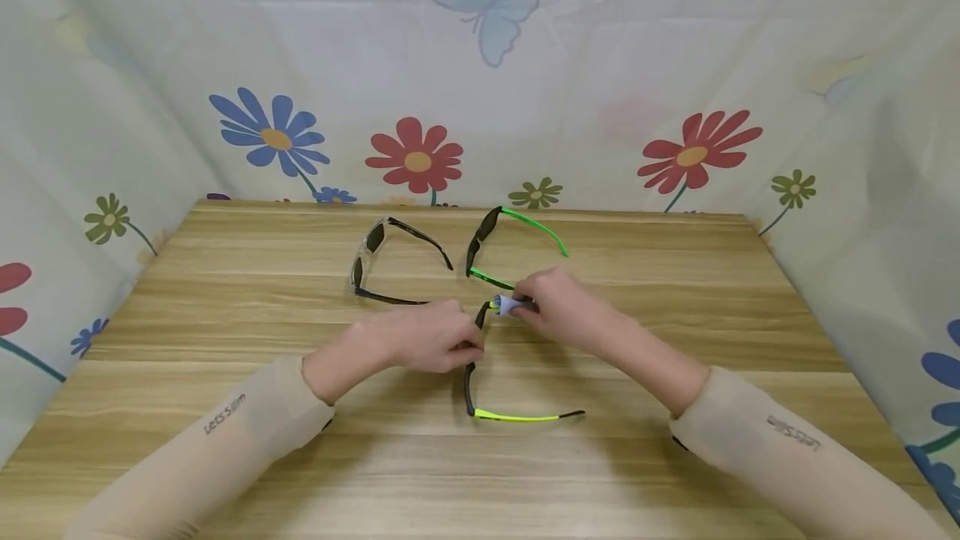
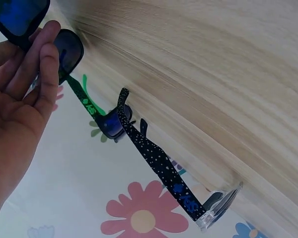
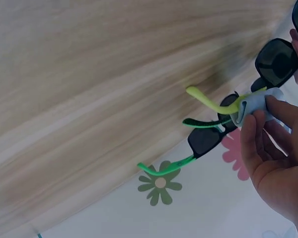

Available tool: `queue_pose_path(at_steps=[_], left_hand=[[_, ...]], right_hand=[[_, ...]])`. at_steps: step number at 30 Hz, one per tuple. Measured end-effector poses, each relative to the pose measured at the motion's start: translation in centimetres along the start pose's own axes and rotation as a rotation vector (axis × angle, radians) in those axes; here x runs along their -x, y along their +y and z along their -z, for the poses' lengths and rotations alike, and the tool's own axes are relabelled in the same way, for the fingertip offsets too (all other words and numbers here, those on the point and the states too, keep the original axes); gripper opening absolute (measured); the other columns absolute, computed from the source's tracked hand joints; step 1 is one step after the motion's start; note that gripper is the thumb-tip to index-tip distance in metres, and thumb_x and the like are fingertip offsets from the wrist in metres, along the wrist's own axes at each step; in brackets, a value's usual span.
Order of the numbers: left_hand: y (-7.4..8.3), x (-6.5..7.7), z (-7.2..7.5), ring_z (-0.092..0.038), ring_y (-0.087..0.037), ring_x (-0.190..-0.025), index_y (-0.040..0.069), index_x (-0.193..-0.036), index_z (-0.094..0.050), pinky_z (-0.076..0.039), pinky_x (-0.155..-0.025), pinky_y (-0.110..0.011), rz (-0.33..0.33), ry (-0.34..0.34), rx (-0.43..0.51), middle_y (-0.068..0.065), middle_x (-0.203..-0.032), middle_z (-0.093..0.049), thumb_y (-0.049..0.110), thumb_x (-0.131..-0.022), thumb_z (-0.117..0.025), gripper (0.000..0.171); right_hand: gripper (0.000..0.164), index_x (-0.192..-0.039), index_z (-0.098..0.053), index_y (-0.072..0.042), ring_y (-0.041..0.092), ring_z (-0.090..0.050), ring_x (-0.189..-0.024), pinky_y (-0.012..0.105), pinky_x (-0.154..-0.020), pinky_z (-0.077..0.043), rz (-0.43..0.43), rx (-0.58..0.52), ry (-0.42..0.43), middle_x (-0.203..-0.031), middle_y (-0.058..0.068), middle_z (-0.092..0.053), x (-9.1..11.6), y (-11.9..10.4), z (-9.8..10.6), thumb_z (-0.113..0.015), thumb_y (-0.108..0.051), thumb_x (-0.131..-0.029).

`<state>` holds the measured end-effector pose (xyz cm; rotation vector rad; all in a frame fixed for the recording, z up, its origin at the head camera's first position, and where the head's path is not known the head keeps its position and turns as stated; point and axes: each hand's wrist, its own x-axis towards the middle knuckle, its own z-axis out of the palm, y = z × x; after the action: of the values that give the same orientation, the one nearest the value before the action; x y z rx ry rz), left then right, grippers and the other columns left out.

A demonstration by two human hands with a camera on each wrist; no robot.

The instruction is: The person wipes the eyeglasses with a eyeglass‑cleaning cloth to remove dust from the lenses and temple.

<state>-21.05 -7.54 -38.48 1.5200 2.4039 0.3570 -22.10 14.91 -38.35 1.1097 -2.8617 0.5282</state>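
Black sunglasses with yellow-green arms (image 1: 517,417) are at the middle of the table. My left hand (image 1: 435,336) grips them by the frame, around the bridge between the lenses. My right hand (image 1: 566,307) pinches a small light-blue cloth (image 1: 507,305) folded round the far arm. In the right wrist view the cloth (image 3: 253,104) wraps this arm, and its yellow tip (image 3: 201,97) sticks out. Dark lenses (image 2: 20,17) show above my left fingers in the left wrist view. The near arm lies unfolded toward the right.
Just beyond my hands, sunglasses with bright green arms (image 1: 531,222) stand unfolded. To their left are clear-framed sunglasses with black speckled arms (image 1: 393,300), also unfolded. The wooden table (image 1: 225,323) ends at a flowered curtain (image 1: 345,48) at the back and sides.
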Motion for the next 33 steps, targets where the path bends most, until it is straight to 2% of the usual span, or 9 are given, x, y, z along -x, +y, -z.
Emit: queue_pose_path(at_steps=[6,11,14,20,27,33], left_hand=[[-0.1,0.0,0.0,-0.04,0.001,-0.05,0.015,-0.083,-0.069,-0.036,-0.05,-0.018,0.0,-0.002,0.01,0.01,-0.058,-0.049,0.018,-0.098,-0.056,0.02],[-0.2,0.1,0.1,-0.05,0.002,-0.056,0.011,-0.096,-0.073,-0.044,-0.057,-0.016,-0.007,-0.017,0.031,0.008,-0.075,-0.063,0.008,-0.093,-0.053,0.021],[-0.2,0.1,0.2,-0.056,0.003,-0.067,0.01,-0.101,-0.073,-0.047,-0.064,-0.014,-0.032,-0.035,0.005,0.006,-0.087,-0.068,0.004,-0.091,-0.053,0.024],[-0.1,0.0,0.4,-0.059,0.002,-0.082,0.012,-0.105,-0.072,-0.047,-0.074,-0.014,-0.079,-0.072,-0.069,0.006,-0.095,-0.069,0.008,-0.095,-0.058,0.018],[0.1,-0.2,0.4,-0.058,0.001,-0.079,0.013,-0.099,-0.073,-0.047,-0.072,-0.015,-0.067,-0.088,-0.071,0.007,-0.091,-0.068,0.01,-0.093,-0.063,0.012],[0.2,-0.2,0.5,-0.058,0.002,-0.08,0.013,-0.1,-0.073,-0.047,-0.073,-0.014,-0.061,-0.101,-0.085,0.007,-0.092,-0.068,0.012,-0.093,-0.064,0.011]], right_hand=[[0.009,-0.093,-0.07,-0.006,0.006,-0.06,-0.071,0.023,-0.063,-0.05,-0.007,0.045,-0.03,-0.084,0.0,-0.068,-0.6,-0.3,-0.5,-0.07,-0.013,-0.089],[0.014,-0.1,-0.07,-0.003,0.013,-0.064,-0.079,0.026,-0.068,-0.052,0.009,0.089,-0.047,-0.09,0.005,-0.068,-1.0,-0.6,-0.6,-0.07,-0.011,-0.089],[0.013,-0.098,-0.07,-0.004,0.013,-0.063,-0.079,0.026,-0.068,-0.052,0.01,0.11,-0.04,-0.088,0.004,-0.067,-1.1,-0.6,-0.8,-0.071,-0.012,-0.088],[0.008,-0.092,-0.071,-0.005,0.01,-0.062,-0.077,0.026,-0.067,-0.051,0.003,0.121,-0.035,-0.085,0.002,-0.067,-1.3,-0.4,-1.0,-0.071,-0.012,-0.088],[0.007,-0.086,-0.07,-0.006,0.009,-0.057,-0.069,0.028,-0.064,-0.05,-0.05,0.135,-0.079,-0.079,0.0,-0.066,-0.7,0.4,-0.7,-0.071,-0.012,-0.088],[0.008,-0.084,-0.07,-0.007,0.008,-0.054,-0.067,0.027,-0.062,-0.048,-0.096,0.108,-0.09,-0.077,-0.001,-0.064,0.5,1.8,-0.4,-0.072,-0.013,-0.088]])
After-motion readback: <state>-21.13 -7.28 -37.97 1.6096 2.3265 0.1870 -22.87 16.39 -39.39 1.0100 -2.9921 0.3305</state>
